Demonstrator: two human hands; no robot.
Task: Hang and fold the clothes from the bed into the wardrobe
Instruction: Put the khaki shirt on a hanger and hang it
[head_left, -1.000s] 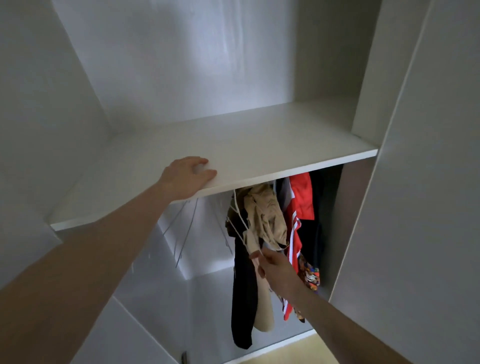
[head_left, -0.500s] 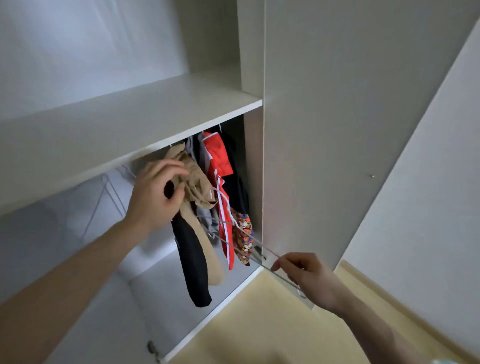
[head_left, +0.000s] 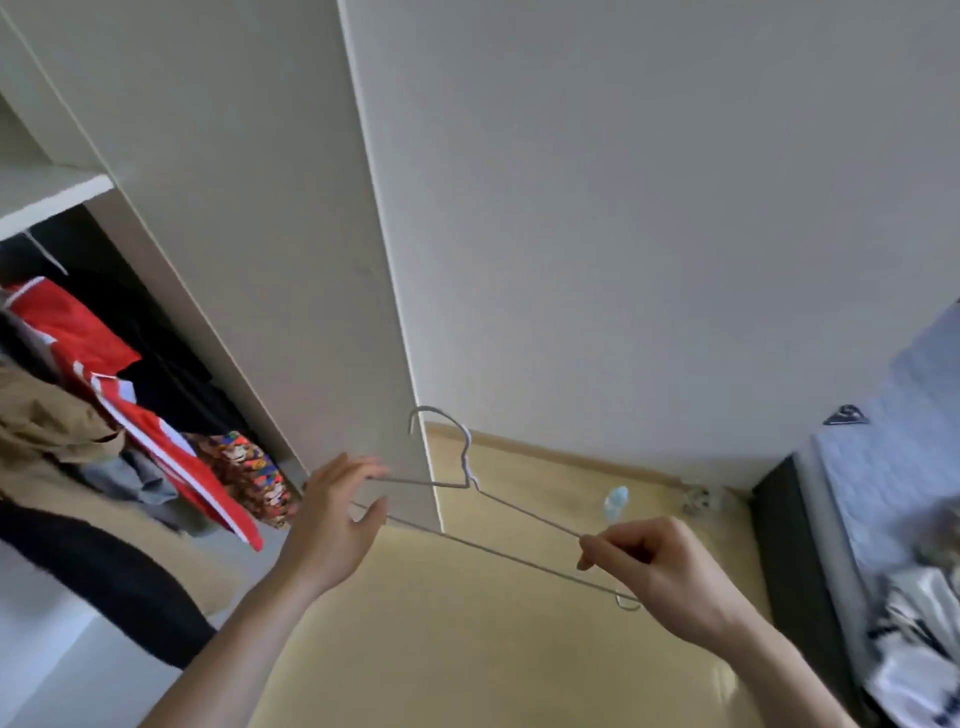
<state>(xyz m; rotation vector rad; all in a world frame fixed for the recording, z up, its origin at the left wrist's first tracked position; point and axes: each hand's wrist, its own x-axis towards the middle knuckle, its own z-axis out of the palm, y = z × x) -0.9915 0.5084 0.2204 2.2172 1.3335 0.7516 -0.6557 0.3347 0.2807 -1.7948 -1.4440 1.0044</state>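
Note:
A bare wire hanger (head_left: 498, 519) hangs in the air in front of the wardrobe, hook up. My right hand (head_left: 660, 571) pinches its right end. My left hand (head_left: 337, 525) is at the hanger's left end with fingers spread and straight, touching or just short of the wire. Inside the open wardrobe (head_left: 270, 260) at the left hang a red garment with white stripes (head_left: 130, 395), a beige one (head_left: 47, 431), a black one (head_left: 88, 566) and a patterned one (head_left: 249, 478). The bed (head_left: 898, 467) with clothes (head_left: 924, 639) on it lies at the right edge.
The wardrobe's white side panel (head_left: 311, 312) stands between the hanging space and the white wall (head_left: 649, 234). A small clear bottle (head_left: 615, 501) stands on the yellow floor (head_left: 493, 649) by the skirting. A white shelf (head_left: 47, 197) tops the hanging space.
My view has swung right, away from the wardrobe toward the bed. My right hand has drawn the wire hanger out of the wardrobe. My left hand has left the hanging clothes and come to the hanger.

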